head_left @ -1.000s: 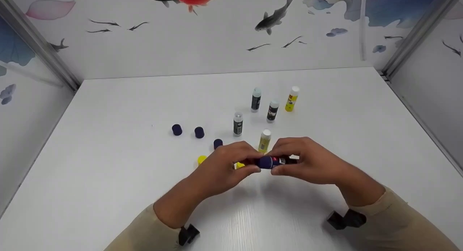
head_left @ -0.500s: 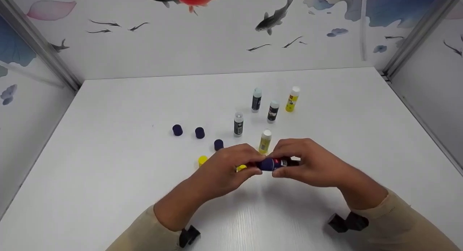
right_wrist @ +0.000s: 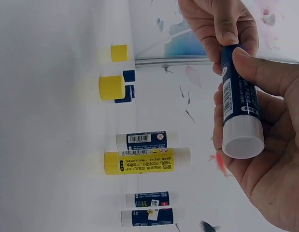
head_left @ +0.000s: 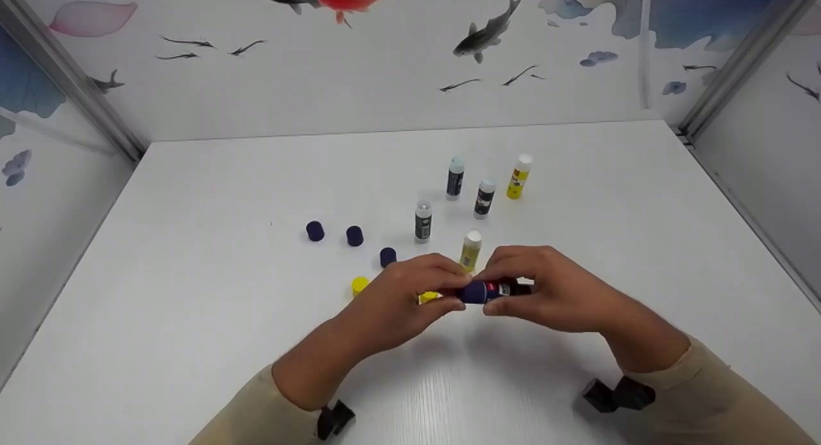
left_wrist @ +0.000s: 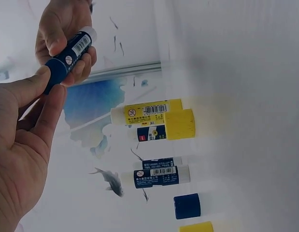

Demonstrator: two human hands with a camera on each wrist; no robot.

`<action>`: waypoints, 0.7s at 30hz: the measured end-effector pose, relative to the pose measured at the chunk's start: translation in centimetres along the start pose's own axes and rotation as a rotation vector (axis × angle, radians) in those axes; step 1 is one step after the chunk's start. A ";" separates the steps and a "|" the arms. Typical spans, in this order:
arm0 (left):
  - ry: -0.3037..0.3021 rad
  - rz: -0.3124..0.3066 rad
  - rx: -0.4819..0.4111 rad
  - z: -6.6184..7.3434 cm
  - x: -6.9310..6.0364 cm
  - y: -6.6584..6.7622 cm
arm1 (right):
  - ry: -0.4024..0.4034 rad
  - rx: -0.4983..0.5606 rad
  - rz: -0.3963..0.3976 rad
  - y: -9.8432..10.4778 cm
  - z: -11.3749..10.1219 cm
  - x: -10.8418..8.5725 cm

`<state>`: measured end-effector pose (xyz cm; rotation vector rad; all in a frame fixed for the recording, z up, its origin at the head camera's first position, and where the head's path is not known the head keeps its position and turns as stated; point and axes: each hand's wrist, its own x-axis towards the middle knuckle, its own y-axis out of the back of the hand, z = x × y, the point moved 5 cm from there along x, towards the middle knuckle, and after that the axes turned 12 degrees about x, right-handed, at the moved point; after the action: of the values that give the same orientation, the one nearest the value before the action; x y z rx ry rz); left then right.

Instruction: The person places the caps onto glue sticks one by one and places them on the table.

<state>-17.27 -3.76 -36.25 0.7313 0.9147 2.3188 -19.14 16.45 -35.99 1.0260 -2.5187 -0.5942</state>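
Glue sticks, tot. 6: 3 std'g navy sticks [head_left: 455, 181], 2 std'g yel. sticks [head_left: 517, 179], 1 held navy stick [head_left: 498, 290].
Caps, tot. 6: 3 loose navy caps [head_left: 355, 236], 2 loose yel. caps [head_left: 360, 286], 1 fitted navy cap [head_left: 474, 292] on held one.
Hands, 2: 1 L hand [head_left: 407, 297], 1 R hand [head_left: 548, 288].
Tan sleeves [head_left: 256, 410]: 2.
Wht. table [head_left: 224, 182]: 1.
Metal corner posts [head_left: 80, 79]: 2.
Lg. printed fish [head_left: 482, 40], back wall [head_left: 353, 92]: 3 (2 gry, 1 red).
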 end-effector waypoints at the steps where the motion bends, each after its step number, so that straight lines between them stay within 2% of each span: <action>1: 0.007 -0.002 -0.004 0.0 0.0 0.0 | 0.006 -0.001 -0.001 0.0 0.0 0.0; 4: 0.013 -0.006 -0.010 0.0 0.0 0.0 | 0.008 -0.005 -0.005 0.0 0.0 0.0; 13: 0.016 -0.017 -0.017 0.2 0.1 0.1 | -0.060 0.008 -0.026 0.2 0.2 -0.1; 21: -0.023 0.014 -0.015 0.4 0.1 0.4 | -0.117 0.010 -0.029 0.4 0.1 -0.1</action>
<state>-17.24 -3.77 -35.67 0.7591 0.8843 2.3217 -19.38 16.83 -35.92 1.0619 -2.6139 -0.6695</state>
